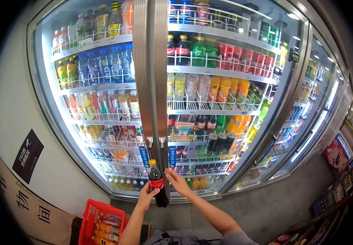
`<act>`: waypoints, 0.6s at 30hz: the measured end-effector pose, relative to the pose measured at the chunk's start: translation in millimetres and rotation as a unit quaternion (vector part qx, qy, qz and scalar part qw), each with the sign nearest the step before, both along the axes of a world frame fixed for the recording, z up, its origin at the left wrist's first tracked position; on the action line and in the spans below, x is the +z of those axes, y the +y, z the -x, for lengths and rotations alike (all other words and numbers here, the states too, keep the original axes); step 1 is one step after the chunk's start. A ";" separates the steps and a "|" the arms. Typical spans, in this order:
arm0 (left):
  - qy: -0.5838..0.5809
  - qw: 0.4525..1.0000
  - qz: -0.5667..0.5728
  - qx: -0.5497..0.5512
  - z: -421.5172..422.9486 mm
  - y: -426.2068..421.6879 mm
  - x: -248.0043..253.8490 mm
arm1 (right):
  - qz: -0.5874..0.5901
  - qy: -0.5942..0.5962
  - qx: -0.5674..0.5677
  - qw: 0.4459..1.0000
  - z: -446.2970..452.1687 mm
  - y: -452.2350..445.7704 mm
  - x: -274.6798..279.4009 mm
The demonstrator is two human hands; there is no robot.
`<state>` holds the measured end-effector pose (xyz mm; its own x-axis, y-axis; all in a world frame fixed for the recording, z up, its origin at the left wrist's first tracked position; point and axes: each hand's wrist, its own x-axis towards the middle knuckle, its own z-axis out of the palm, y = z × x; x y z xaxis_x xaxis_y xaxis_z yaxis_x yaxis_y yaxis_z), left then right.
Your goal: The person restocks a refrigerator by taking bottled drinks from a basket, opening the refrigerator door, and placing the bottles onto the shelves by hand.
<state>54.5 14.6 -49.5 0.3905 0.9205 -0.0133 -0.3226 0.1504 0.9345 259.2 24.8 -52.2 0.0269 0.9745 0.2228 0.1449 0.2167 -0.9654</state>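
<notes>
Right of the red basket (86, 216), grips the yellow-capped bottle (156, 181) upright around its label with the left fingers (155, 192), likely for steadiness; holds the right fingers (172, 175) loosely parted by the door edge (163, 106) (cannot tell if touching).
</notes>
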 end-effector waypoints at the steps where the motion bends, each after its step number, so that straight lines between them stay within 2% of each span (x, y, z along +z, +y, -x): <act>1: -0.005 1.000 0.000 0.005 3.5 4.2 3.3 | -0.012 0.012 -0.045 0.999 0.9 14.1 5.5; 4: -0.001 1.000 -0.019 0.007 20.0 15.4 14.3 | -0.031 0.021 -0.160 0.986 5.5 61.4 17.7; 7: -0.006 1.000 -0.021 0.013 37.1 27.9 18.7 | -0.058 -0.079 -0.234 0.967 18.5 84.7 44.0; 10: -0.012 1.000 -0.021 0.019 51.5 40.0 17.7 | -0.012 -0.110 -0.210 0.971 38.5 91.6 70.3; 11: -0.020 0.999 -0.024 0.015 56.4 43.4 20.0 | -0.019 -0.111 -0.258 0.960 46.8 98.0 65.1; 15: -0.040 0.999 -0.025 0.012 70.5 45.9 34.3 | -0.046 -0.085 -0.321 0.942 63.9 108.4 61.5; 18: -0.042 0.998 -0.046 0.005 80.3 49.5 35.3 | 0.002 -0.115 -0.343 0.932 67.6 116.1 60.4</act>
<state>-25.8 64.1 -14.2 0.3775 0.9201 0.1041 -0.4018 0.0615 0.9137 191.7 141.0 8.2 0.5966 0.7463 0.2950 0.4506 -0.0074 -0.8927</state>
